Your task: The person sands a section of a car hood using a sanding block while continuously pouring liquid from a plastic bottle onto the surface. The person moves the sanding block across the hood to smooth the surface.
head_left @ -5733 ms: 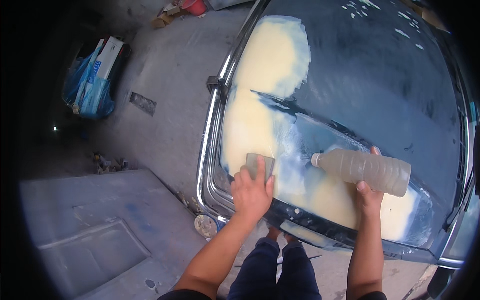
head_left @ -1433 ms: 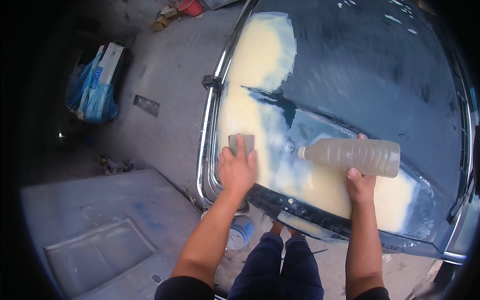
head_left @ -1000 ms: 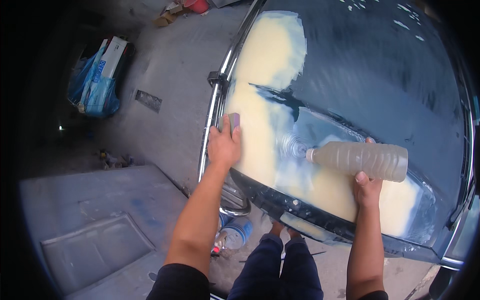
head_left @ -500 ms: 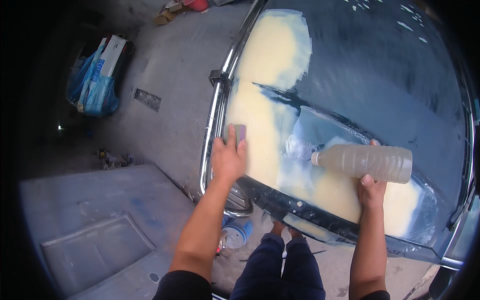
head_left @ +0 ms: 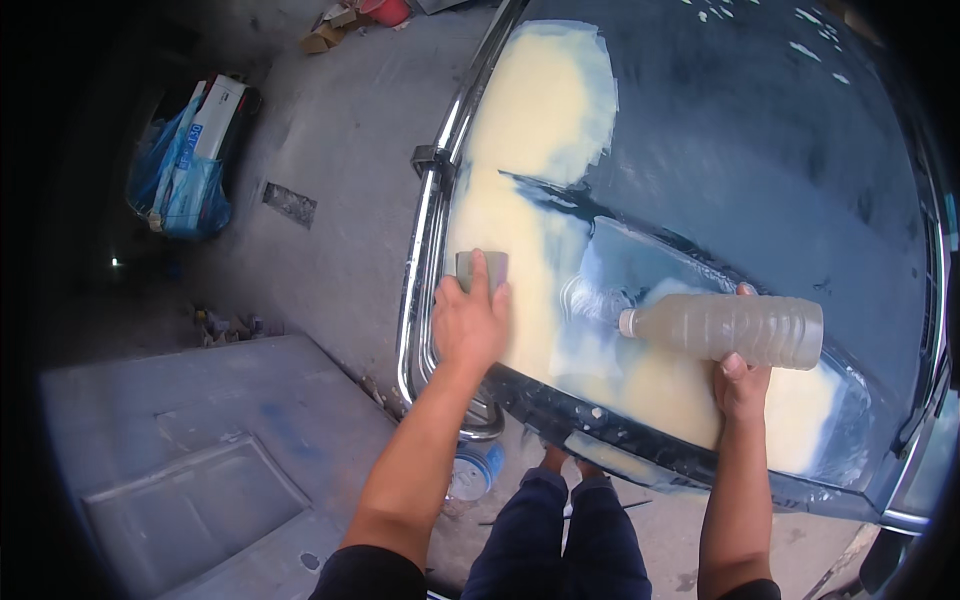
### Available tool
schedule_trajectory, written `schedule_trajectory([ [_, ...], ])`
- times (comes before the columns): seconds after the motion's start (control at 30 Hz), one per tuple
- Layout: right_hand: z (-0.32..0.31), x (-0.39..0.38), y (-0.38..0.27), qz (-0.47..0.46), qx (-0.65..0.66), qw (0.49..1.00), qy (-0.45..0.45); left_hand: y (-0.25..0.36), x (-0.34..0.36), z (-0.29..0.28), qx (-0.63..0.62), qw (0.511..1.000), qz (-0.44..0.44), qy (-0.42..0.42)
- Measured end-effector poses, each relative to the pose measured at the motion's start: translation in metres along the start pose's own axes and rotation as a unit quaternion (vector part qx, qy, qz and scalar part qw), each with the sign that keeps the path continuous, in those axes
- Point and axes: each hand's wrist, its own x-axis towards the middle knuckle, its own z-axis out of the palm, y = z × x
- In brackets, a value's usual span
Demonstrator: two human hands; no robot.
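Observation:
Under my left hand is a small grey-green sanding block with a purplish edge, pressed on the cream filler of a dark vehicle panel. One finger lies stretched along its top. My right hand grips a clear plastic bottle of cloudy liquid, fingers wrapped round its middle. The bottle lies sideways in the air, its open white mouth pointing left. Below the mouth, a wet patch ripples on the panel.
A chrome bar runs along the panel's left edge. At lower left lies a grey primed panel. A blue and white bucket stands by my feet. Farther off are a partly blue-wrapped vehicle part and a red bucket.
My left hand has shifted slightly right with the sanding block on the filler. The ripples in the wet patch have changed shape. My right hand keeps the bottle nearly still.

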Motion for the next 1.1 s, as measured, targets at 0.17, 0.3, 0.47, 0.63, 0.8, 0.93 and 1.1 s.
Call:
schedule_trajectory([
  [0.17, -0.003, -0.001, -0.001, 0.005, -0.030, 1.000, 0.003, 0.033, -0.052, 0.001, 0.008, 0.998, 0.055, -0.003],
  [0.3, 0.009, 0.000, -0.004, 0.021, -0.011, 1.000, -0.014, 0.005, 0.077, -0.017, 0.012, 0.998, -0.054, 0.024],
  [0.47, 0.001, -0.001, -0.001, 0.013, -0.029, 0.999, 0.008, 0.028, 0.024, -0.005, 0.015, 1.000, 0.010, 0.018],
  [0.63, -0.002, -0.001, -0.003, 0.032, -0.021, 0.999, -0.003, 0.047, -0.052, 0.002, 0.024, 0.994, 0.103, 0.019],
  [0.8, 0.007, -0.002, -0.002, 0.023, -0.001, 1.000, -0.014, 0.019, 0.091, -0.019, 0.034, 0.998, -0.053, 0.025],
  [0.93, 0.001, 0.001, -0.003, 0.023, -0.016, 0.999, -0.015, 0.034, 0.049, -0.006, 0.022, 0.999, 0.001, 0.023],
  [1.1, 0.000, 0.000, -0.004, 0.019, -0.025, 0.999, -0.006, 0.061, -0.065, -0.002, 0.033, 0.996, 0.085, -0.007],
])
